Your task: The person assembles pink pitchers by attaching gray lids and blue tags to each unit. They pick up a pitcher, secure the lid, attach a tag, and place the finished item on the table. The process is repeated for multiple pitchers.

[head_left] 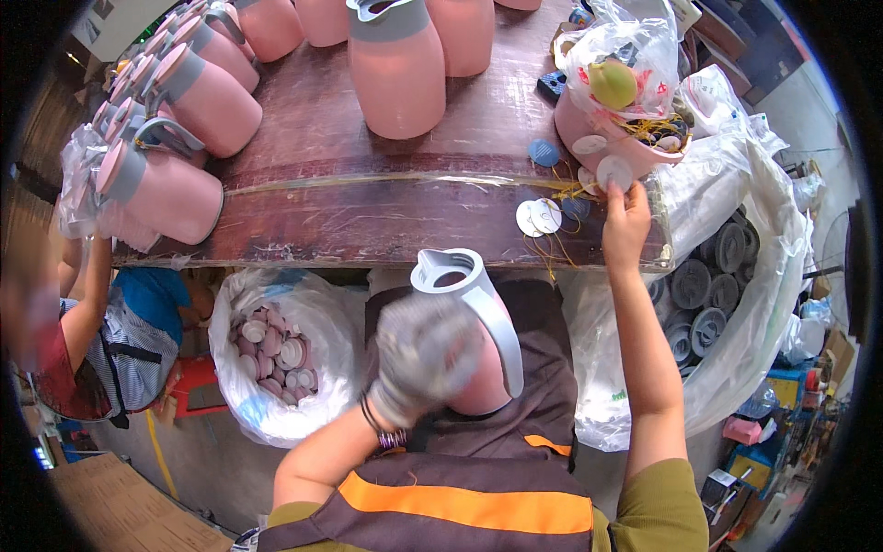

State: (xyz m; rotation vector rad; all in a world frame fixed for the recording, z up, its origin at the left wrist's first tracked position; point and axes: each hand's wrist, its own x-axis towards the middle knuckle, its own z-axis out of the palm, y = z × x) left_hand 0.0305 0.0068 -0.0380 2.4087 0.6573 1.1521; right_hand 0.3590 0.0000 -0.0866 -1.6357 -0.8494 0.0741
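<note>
A pink jug (487, 363) with a pale grey collar and handle stands in my lap, its top uncovered. My left hand (428, 354), in a grey glove, is in front of the jug's left side. Motion smears its fingers, so its grip is unclear. Over the table's right edge, my bare right hand (627, 216) pinches a round white tag (614, 173) beside a pink tub (575, 115). Yellow strings and more tags hang from the tub. Further white tags (538, 218) and a blue tag (544, 153) lie on the table nearby.
Several pink jugs (395, 83) stand on the brown table (313, 152). Below it, a plastic bag (336, 368) holds pink and white lids; another bag (612, 368) at right holds dark grey lids. A person (87, 304) at far left handles a plastic-wrapped jug.
</note>
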